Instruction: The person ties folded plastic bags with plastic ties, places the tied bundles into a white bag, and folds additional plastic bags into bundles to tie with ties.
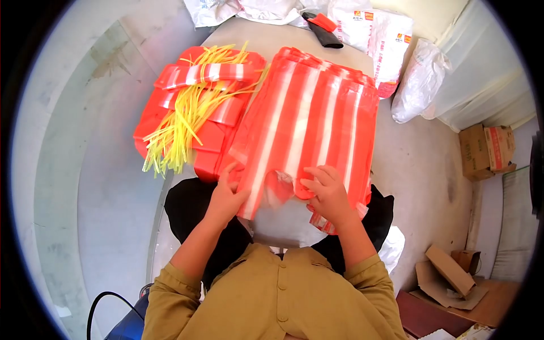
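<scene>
A thick stack of red-and-white striped plastic bags (306,113) lies in front of me, its cut-out handle end facing my body. At the stack's lower left corner, my left hand (225,195) touches the edge beside one handle, thumb and fingers apart. My right hand (328,195) rests on the other handle side with its fingers spread over the plastic. Between the hands, the cut-out shows a crumpled, partly see-through layer. To the left sits another pile of folded red bags (153,116), with a loose bunch of yellow plastic strips (187,116) spread across it.
White printed sacks (391,48) and a dark item with a red part (324,31) lie at the far end. A white bundle (419,79) leans at right. Cardboard boxes (476,153) stand by the right wall; an opened carton (447,283) lies lower right.
</scene>
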`<state>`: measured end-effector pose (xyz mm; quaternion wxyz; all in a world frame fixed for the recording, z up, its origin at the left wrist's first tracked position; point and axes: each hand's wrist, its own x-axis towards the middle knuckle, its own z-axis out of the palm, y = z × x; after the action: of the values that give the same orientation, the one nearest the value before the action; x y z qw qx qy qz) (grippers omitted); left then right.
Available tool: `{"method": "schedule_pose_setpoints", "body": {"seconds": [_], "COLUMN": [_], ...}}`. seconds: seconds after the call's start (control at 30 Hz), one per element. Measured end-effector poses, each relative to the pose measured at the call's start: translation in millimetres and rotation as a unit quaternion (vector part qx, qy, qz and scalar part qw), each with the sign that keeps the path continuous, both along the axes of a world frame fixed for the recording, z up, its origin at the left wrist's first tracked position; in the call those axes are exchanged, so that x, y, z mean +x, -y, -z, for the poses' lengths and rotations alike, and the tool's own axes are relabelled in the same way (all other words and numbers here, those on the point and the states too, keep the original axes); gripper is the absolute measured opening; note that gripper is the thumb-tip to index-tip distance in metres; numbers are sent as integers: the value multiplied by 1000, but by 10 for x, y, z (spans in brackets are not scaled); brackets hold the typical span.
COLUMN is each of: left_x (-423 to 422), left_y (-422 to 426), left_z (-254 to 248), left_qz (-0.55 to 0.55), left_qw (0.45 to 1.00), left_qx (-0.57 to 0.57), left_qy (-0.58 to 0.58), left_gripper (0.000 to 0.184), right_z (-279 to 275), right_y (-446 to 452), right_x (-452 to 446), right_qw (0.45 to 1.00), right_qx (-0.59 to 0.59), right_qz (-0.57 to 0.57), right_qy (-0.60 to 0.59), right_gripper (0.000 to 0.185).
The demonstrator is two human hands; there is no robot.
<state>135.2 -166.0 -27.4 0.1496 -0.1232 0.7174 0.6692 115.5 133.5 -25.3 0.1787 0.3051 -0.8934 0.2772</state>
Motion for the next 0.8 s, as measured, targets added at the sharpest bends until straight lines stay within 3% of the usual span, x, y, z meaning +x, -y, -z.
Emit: {"method": "schedule_pose_setpoints", "body": {"seconds": [0.1,0.2,0.4,0.5,0.6,0.8], "left_x": [103,126,-196,-459,-639,-797], "left_y": [161,133,-217,-460,-725,-892], "left_z": [164,48,-360,-420,-696,-351], "left_qz": [35,45,73,117,218,258], "left_qw": [994,991,987,969,938,945], "left_qx": [-84,-92,-70,-121,-214,-164], "left_qy": [-63,-87,-128,-180,-163,-119], "left_gripper": [77,71,59,55,52,48], "right_z": [89,74,168,217,147,62], "right_y": [53,67,38,71,109,97], "right_x": [103,169,171,155,167,197], "right_qw": [1000,999,997,995,996,997], "right_qx": [-5,13,-6,-13,-8,7], "right_qz": [21,32,23,33,39,52], "right_qy": [8,-23,-70,-93,-78,-48], "right_gripper": [48,50,44,38,33,31]}}
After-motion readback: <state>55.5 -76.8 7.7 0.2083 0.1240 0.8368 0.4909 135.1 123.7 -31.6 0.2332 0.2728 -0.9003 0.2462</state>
